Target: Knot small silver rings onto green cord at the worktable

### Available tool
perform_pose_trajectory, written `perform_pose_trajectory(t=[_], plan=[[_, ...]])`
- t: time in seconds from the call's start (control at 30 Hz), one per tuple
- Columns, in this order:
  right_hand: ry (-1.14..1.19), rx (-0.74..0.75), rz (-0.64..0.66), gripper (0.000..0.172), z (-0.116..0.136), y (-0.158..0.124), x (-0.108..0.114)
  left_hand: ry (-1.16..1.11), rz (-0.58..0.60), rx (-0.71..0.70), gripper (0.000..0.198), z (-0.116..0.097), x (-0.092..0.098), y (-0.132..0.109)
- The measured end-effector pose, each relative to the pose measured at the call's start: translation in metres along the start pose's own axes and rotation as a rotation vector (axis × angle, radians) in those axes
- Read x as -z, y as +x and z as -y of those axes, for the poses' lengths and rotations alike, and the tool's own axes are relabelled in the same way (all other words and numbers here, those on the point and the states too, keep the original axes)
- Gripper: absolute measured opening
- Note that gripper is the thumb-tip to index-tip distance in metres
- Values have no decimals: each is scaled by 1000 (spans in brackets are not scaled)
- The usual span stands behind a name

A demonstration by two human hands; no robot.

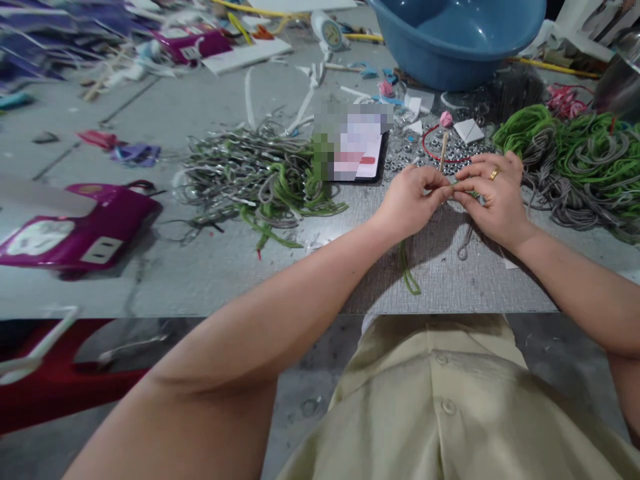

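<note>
My left hand [414,199] and my right hand [493,197] meet fingertip to fingertip over the grey table. Both are closed in a pinch, with the small part between them mostly hidden. A green cord loop [410,273] hangs below my left hand and a grey cord loop [465,245] lies below the fingers. Just behind the fingertips a thin wooden stick [443,152] stands up near a pink ball [445,119]. A red cord [425,143] curves around small silver beads [397,152].
Left of the hands lie a phone [357,143] and a pile of grey and green cords [260,173]. More cords [595,160] are heaped at the right. A blue basin [455,60] stands behind. Purple packages [115,220] lie at the left.
</note>
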State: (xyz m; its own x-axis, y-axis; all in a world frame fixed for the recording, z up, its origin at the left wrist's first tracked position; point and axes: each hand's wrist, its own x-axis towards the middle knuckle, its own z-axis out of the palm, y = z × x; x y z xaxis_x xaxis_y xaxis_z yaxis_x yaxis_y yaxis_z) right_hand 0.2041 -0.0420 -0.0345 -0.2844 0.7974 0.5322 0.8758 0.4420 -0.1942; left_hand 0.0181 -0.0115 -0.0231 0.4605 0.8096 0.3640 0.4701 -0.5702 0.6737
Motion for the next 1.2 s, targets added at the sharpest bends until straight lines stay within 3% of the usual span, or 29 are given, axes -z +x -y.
perform_pose_trajectory(t=[0.3, 0.57, 0.77, 0.97, 1.2], plan=[[0, -15, 11, 27, 4, 0, -1, 158, 26, -63, 13, 5, 1, 0], [-18, -71, 64, 21, -9, 0, -10, 347, 163, 36, 18, 5, 6, 2], [-60, -49, 92, 22, -8, 0, -11, 367, 111, 0, 14, 7, 2, 0], [-65, -48, 119, 22, -8, 2, -12, 405, 176, 60, 15, 1, 2, 1], [-100, -16, 124, 21, -3, 2, -9, 441, 171, 66, 17, 0, 0, 1]])
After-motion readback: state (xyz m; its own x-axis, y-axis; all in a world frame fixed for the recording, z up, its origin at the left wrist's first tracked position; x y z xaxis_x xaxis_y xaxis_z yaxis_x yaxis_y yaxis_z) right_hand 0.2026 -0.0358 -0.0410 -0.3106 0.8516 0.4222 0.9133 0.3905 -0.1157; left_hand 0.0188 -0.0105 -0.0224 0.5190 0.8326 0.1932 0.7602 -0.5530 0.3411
